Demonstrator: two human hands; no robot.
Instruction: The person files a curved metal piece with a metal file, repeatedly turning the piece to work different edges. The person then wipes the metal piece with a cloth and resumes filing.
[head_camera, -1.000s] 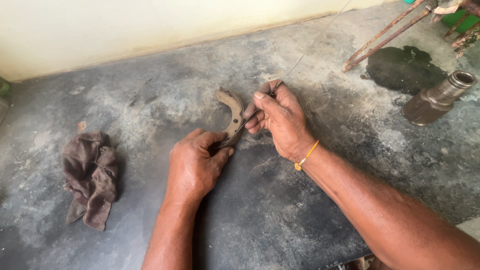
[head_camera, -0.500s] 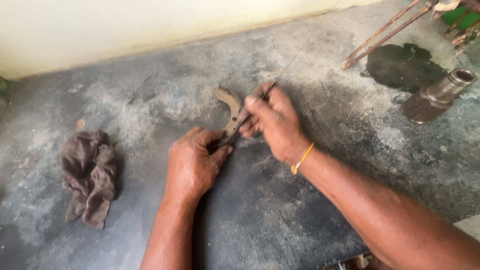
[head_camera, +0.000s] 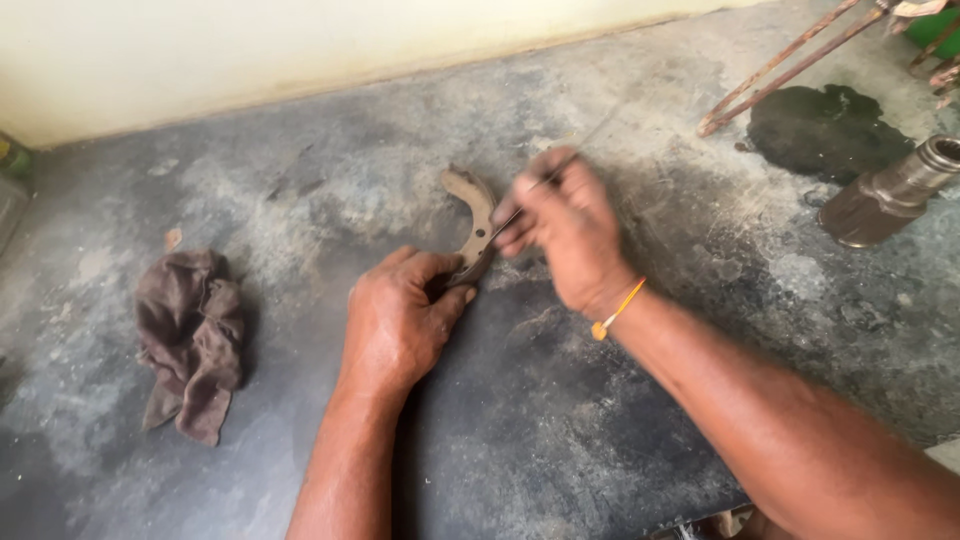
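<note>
Stained concrete floor (head_camera: 620, 420), pale wall behind. Brown rag (head_camera: 190, 340) well left. Left hand (head_camera: 400, 320), fingers closed, pins the curved metal brake shoe (head_camera: 478, 225) flat: likely stiff, weighty; hold its lower end. Right hand (head_camera: 565, 225) pinches thin wire (head_camera: 560, 165).

Soft, even daylight, faint shadows under the arms, slight motion blur on the right hand (head_camera: 565, 225)

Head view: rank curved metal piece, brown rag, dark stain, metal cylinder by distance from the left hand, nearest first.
1. curved metal piece: held by the left hand, at its fingertips.
2. brown rag: on the floor to its left.
3. dark stain: far upper right.
4. metal cylinder: right edge, just beyond the stain.
</note>
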